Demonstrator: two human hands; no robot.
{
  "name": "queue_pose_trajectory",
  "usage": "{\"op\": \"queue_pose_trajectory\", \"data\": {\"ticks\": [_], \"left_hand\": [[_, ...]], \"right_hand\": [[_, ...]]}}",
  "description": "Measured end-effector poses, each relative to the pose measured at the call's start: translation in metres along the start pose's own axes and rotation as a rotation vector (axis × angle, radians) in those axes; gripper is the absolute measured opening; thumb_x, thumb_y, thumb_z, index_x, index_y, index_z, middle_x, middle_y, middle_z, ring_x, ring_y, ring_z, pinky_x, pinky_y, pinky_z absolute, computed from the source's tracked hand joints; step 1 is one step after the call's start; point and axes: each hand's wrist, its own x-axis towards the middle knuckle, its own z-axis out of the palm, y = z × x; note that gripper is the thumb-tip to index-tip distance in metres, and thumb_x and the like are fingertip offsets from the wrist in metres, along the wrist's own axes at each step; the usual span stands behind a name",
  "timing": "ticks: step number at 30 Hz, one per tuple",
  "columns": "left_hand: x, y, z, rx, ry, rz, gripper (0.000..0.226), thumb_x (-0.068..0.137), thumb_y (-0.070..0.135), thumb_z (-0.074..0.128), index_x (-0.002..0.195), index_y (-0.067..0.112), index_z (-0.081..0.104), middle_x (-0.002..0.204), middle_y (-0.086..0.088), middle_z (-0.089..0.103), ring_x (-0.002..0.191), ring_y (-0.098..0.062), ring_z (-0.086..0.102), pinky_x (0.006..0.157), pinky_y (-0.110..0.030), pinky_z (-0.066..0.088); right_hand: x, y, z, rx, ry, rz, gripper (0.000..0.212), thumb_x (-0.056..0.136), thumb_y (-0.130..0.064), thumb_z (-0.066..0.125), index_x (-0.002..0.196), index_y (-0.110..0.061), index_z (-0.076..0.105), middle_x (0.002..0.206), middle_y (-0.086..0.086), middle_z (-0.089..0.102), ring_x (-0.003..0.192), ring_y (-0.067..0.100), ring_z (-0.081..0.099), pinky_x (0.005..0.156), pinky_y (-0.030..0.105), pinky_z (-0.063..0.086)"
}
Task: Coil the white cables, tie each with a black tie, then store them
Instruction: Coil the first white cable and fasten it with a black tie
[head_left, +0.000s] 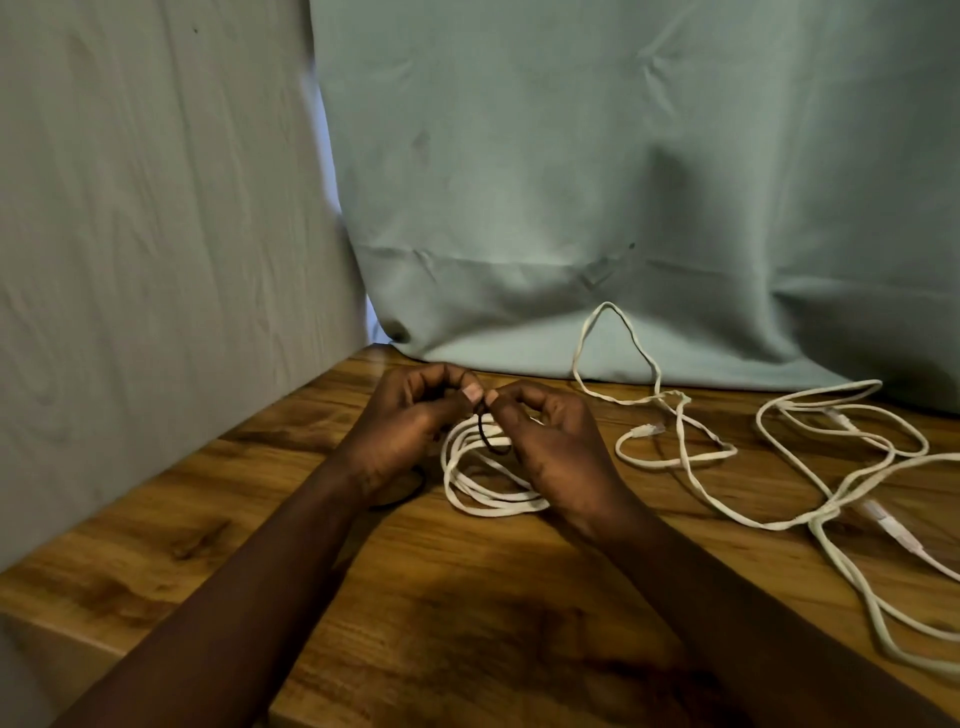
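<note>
Head view shows your left hand (410, 415) and right hand (550, 441) meeting over the coiled white cable (488, 483), which lies on the wooden table (467, 623) just in front of the green cloth backdrop (623, 182). Both hands are curled nearly closed, thumb and forefinger of each pinching the black tie (488, 434) where it loops around the top of the coil; your other fingers are folded in and hold nothing I can make out. To finish this step well, keep all the turns of the coil gathered inside the tie before you tighten it, draw the tie snug rather than hard so the cable is not kinked, and keep the coil resting flat on the table so no turn slips free. By my count there is one coiled cable under your hands and one tie in use. To your right lie loose white cables (831, 467), tangled across each other; I judge at least two, since several plug ends show, but the exact number cannot be told. A dark shape beside your left wrist may be another tie; it is too hidden to say.
</note>
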Motion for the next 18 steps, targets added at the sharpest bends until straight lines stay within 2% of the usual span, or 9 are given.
{"op": "queue_pose_trajectory", "data": {"ticks": [2,4,5,7,9,15,18], "left_hand": [[0.003,-0.001,-0.005,0.051,0.079,0.012,0.014,0.1,0.007,0.059,0.089,0.008,0.065,0.067,-0.004,0.057,0.057,-0.009,0.052,0.052,-0.019,0.043],[0.007,-0.002,-0.009,0.089,0.168,0.022,0.017,0.103,0.013,0.057,0.087,0.013,0.064,0.067,0.001,0.053,0.06,-0.007,0.05,0.054,-0.019,0.042],[0.009,-0.002,-0.009,0.081,0.2,0.02,0.018,0.104,0.014,0.056,0.087,0.014,0.063,0.068,0.002,0.055,0.062,-0.006,0.052,0.054,-0.019,0.043],[0.011,-0.002,-0.008,0.038,0.246,0.004,0.02,0.106,0.015,0.052,0.088,0.015,0.061,0.071,0.003,0.059,0.064,-0.005,0.057,0.054,-0.019,0.044],[0.012,-0.003,-0.005,-0.024,0.285,-0.014,0.023,0.107,0.015,0.049,0.086,0.016,0.059,0.074,0.002,0.062,0.065,-0.006,0.061,0.054,-0.02,0.044],[0.015,-0.008,-0.003,-0.175,0.367,-0.1,0.026,0.108,0.014,0.047,0.085,0.015,0.059,0.072,0.0,0.064,0.06,-0.01,0.061,0.05,-0.023,0.046],[0.021,-0.005,0.003,-0.16,0.359,-0.092,0.024,0.107,0.01,0.048,0.085,0.012,0.058,0.07,-0.003,0.061,0.056,-0.011,0.058,0.046,-0.021,0.045]], "right_hand": [[0.002,0.002,0.001,0.025,0.002,0.017,0.016,0.099,-0.016,0.064,0.09,-0.008,0.075,0.071,-0.004,0.073,0.057,0.0,0.064,0.056,0.02,0.052],[0.004,0.004,0.001,0.029,0.001,0.035,0.016,0.098,-0.016,0.066,0.087,-0.01,0.077,0.071,-0.005,0.073,0.061,0.003,0.066,0.064,0.026,0.055],[0.004,0.003,0.001,0.021,-0.002,0.04,0.017,0.098,-0.016,0.066,0.087,-0.01,0.077,0.068,-0.008,0.072,0.06,0.001,0.065,0.063,0.025,0.053],[0.002,0.0,0.002,0.018,-0.014,0.045,0.017,0.099,-0.015,0.065,0.088,-0.008,0.076,0.053,-0.016,0.062,0.047,-0.004,0.056,0.052,0.013,0.043],[0.0,-0.003,0.002,0.067,-0.031,0.066,0.017,0.1,-0.013,0.063,0.089,-0.006,0.073,0.044,-0.017,0.055,0.039,-0.005,0.052,0.044,0.008,0.037],[-0.004,-0.014,0.003,0.248,-0.102,0.15,0.017,0.101,-0.013,0.061,0.101,0.002,0.067,0.037,-0.012,0.051,0.029,-0.001,0.048,0.035,0.007,0.034],[-0.002,-0.012,0.002,0.246,-0.124,0.197,0.018,0.099,-0.015,0.064,0.107,0.001,0.067,0.038,-0.011,0.05,0.027,0.0,0.042,0.031,0.013,0.03]]}}
